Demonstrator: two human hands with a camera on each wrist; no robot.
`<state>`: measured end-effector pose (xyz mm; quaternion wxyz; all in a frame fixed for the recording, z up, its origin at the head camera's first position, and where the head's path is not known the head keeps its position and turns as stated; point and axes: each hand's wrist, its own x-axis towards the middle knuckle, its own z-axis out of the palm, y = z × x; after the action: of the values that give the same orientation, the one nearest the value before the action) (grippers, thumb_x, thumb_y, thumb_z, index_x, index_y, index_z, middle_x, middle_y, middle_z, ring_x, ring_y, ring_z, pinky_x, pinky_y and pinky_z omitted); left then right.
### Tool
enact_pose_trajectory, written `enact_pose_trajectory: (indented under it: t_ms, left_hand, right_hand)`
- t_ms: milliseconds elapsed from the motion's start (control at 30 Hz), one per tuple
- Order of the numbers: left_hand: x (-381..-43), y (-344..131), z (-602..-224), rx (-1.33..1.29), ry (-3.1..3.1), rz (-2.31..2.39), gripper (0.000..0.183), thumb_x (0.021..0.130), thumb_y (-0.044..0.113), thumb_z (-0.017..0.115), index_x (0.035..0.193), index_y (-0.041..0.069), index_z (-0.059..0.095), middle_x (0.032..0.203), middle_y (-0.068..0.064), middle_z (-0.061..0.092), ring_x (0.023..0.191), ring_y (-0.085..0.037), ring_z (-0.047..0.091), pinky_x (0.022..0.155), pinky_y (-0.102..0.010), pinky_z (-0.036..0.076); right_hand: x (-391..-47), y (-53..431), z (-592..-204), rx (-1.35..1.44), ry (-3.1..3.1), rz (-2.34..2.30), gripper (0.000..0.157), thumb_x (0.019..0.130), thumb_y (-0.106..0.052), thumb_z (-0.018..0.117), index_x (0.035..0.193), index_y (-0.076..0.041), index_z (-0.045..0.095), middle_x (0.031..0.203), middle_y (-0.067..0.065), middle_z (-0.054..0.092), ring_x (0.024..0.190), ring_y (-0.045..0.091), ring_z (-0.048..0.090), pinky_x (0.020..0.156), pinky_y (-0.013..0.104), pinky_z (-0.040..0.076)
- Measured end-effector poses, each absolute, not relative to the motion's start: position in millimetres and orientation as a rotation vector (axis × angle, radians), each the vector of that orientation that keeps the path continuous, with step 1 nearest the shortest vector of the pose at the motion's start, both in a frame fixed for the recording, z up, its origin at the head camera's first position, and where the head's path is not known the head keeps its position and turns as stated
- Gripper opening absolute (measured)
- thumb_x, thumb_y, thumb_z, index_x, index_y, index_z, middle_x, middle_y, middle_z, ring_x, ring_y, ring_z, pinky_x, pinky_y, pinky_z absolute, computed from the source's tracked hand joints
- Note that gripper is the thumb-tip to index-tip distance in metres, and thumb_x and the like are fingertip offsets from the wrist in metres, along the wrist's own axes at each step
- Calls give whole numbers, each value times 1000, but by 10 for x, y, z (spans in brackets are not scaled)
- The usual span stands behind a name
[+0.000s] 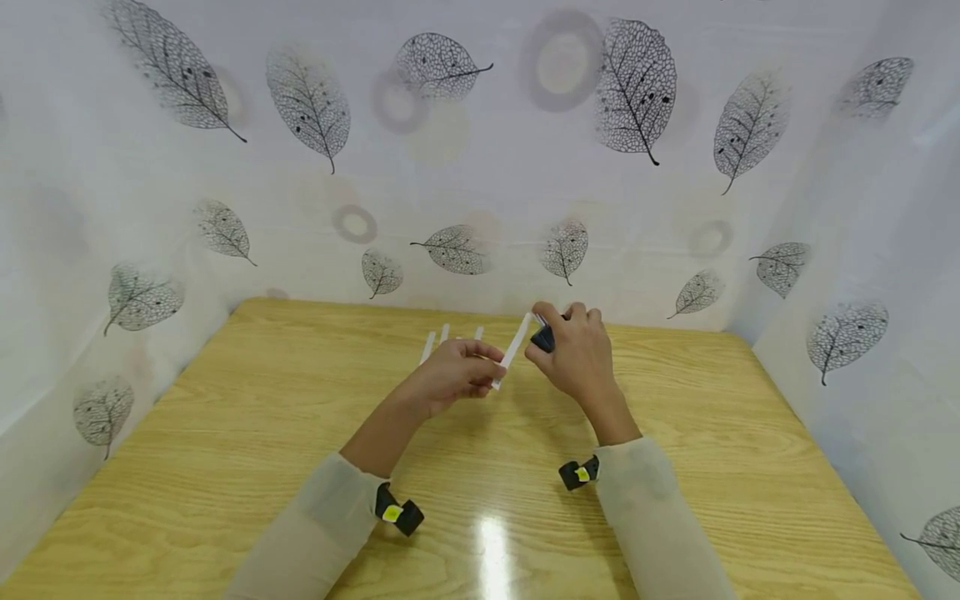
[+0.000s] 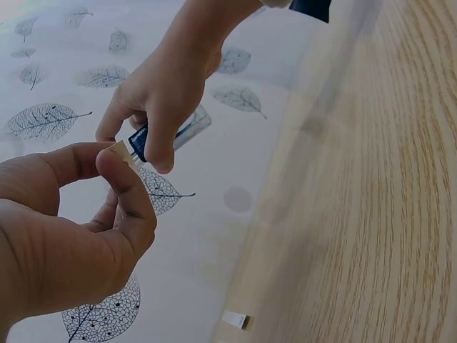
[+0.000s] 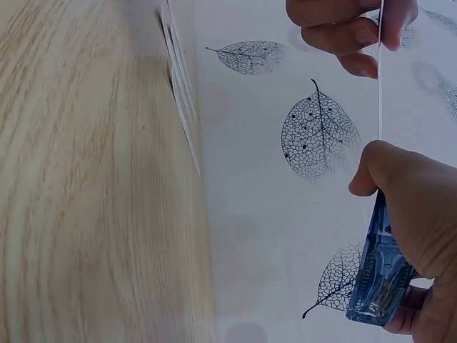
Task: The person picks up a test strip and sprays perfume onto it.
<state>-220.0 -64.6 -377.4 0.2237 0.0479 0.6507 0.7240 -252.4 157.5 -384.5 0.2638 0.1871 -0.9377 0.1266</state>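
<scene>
A narrow white paper strip slants up between the two hands in the head view. My left hand pinches its lower end between thumb and fingers. My right hand grips a small blue perfume bottle, its fingers curled around the sides. Dark at one end and clear at the other, the bottle points its dark end toward the strip in the left wrist view. The right index fingertip is right by the strip's upper end. Seen edge-on in the right wrist view, the strip is a thin line.
Several more white strips lie near the table's back edge, partly behind the left hand. The wood-grain table meets a pale leaf-printed curtain at the back and sides. Each wrist wears a small black camera.
</scene>
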Motion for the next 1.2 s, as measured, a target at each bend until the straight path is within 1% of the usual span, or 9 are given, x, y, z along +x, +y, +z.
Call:
enact_pose_trajectory:
  t_ms: [167,333,867,1200]
  left_hand:
    - [-2207,-648,-3763,111,1797,2003,20,95,5,69,114,0,63,88,-6,65,69,-13,57,64,-23,53]
    - [-2202,-657,-3747,105,1796,2006,22,95,5,69,116,0,62,90,-6,65,70,-13,57,65,-23,54]
    - [-2193,-677,-3726,135,1806,1989,25,97,8,69,119,-1,62,92,-8,65,71,-14,57,66,-24,53]
    - [-2190,-691,-3704,120,1793,2001,23,96,6,69,117,0,62,91,-7,64,71,-15,57,66,-24,53]
  right_hand:
    - [-2518,1579,-3831,510,-2537,374,50,89,-35,71,135,-28,53,112,28,55,88,44,52,61,49,50]
    - [-2518,1579,-3823,513,-2530,362,52,89,-34,73,137,-28,53,111,27,55,88,44,53,60,50,50]
    - [-2527,1572,-3824,521,-2502,357,51,85,-31,77,133,-25,58,106,24,54,85,41,50,60,48,48]
    - [-2530,1568,-3839,528,-2497,362,49,87,-33,73,132,-24,57,105,25,53,86,42,51,61,49,48]
